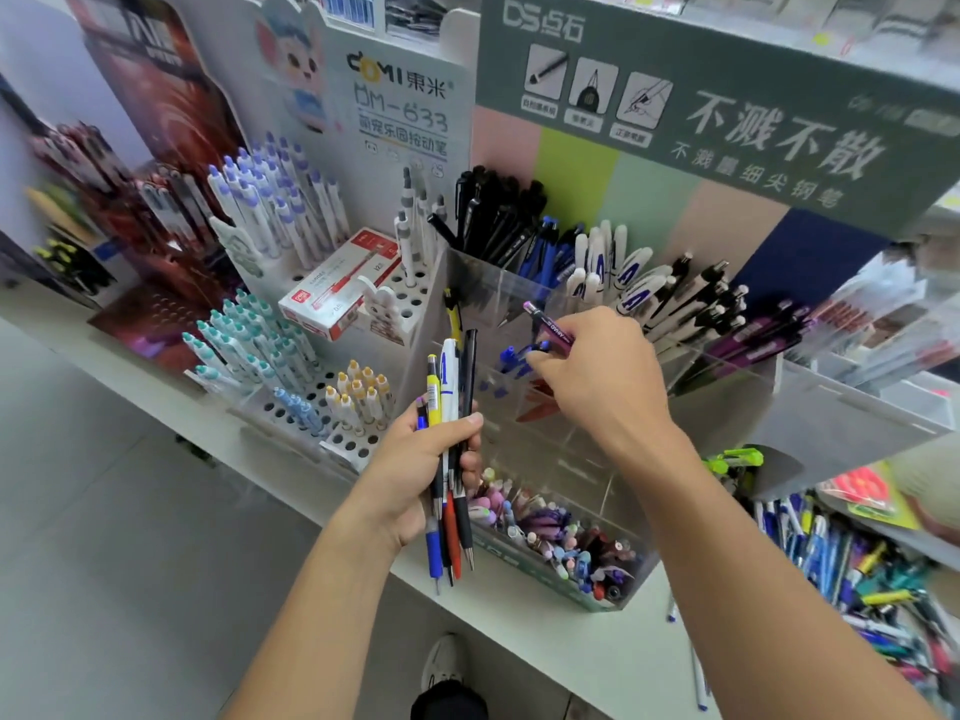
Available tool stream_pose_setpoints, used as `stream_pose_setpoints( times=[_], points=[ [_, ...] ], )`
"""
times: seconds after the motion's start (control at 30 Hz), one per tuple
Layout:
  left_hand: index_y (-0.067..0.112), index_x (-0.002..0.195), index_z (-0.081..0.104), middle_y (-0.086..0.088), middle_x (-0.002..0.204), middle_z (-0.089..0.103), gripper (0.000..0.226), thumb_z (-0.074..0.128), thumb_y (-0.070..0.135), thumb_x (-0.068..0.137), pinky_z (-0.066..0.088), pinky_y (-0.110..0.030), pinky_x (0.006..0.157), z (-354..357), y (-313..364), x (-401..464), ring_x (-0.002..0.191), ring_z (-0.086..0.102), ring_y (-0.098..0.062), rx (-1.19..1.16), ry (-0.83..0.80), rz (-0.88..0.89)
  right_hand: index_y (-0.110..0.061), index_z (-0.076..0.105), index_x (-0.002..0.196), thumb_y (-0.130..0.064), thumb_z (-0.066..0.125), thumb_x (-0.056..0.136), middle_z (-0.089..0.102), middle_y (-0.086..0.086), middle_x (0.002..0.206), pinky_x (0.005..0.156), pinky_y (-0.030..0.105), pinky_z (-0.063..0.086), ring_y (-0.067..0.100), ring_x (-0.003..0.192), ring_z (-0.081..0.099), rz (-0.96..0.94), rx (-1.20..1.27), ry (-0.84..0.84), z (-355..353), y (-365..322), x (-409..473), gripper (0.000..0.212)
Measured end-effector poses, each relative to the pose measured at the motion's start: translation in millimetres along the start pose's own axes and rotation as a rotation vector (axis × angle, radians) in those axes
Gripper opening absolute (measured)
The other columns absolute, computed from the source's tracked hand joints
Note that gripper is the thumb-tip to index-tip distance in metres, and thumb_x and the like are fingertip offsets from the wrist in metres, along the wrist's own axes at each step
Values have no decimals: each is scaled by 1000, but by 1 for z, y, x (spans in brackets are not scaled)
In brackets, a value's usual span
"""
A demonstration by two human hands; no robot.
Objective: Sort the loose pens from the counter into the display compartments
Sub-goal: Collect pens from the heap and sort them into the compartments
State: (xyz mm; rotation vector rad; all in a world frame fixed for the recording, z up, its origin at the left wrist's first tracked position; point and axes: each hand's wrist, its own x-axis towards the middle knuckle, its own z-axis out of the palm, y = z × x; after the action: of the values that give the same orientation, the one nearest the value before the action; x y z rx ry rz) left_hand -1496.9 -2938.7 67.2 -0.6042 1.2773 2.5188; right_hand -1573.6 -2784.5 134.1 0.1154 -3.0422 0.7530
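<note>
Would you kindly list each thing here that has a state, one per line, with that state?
left hand: grips a bundle of pens, held upright.
right hand: pinches a purple pen over the clear display.
clear display: back compartments full of pens, front-middle ones nearly empty.
red and white box: closed, lying on the holed rack.
loose pens: heaped on the counter at right.
</note>
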Motion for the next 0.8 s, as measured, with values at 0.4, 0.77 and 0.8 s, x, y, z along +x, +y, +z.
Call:
stream_pose_setpoints(
  times=[0.4,0.77,0.8],
  points=[
    [10,114,52,-5,71,56,24,62,4,94,45,-23,46,19,11,2,52,49,-14,-12,-79,19,-16,62,68,-26,64,96,50,-8,55,49,27,33,7,48,40,-218,236,370,-99,-20,9,30],
    [8,109,61,-7,74,59,21,66,11,89,45,-22,45,18,14,-15,52,50,-13,28,-144,-27,-15,74,80,-28,70,93,64,3,62,52,31,45,22,51,52,-223,451,397,-90,-4,-10,19],
    [8,109,62,-7,73,59,23,67,13,87,44,-23,46,19,13,-17,51,50,-13,43,-178,-37,-15,75,76,-29,70,93,65,5,60,52,32,44,26,51,51,-185,529,293,-87,0,-27,23]
  ],
)
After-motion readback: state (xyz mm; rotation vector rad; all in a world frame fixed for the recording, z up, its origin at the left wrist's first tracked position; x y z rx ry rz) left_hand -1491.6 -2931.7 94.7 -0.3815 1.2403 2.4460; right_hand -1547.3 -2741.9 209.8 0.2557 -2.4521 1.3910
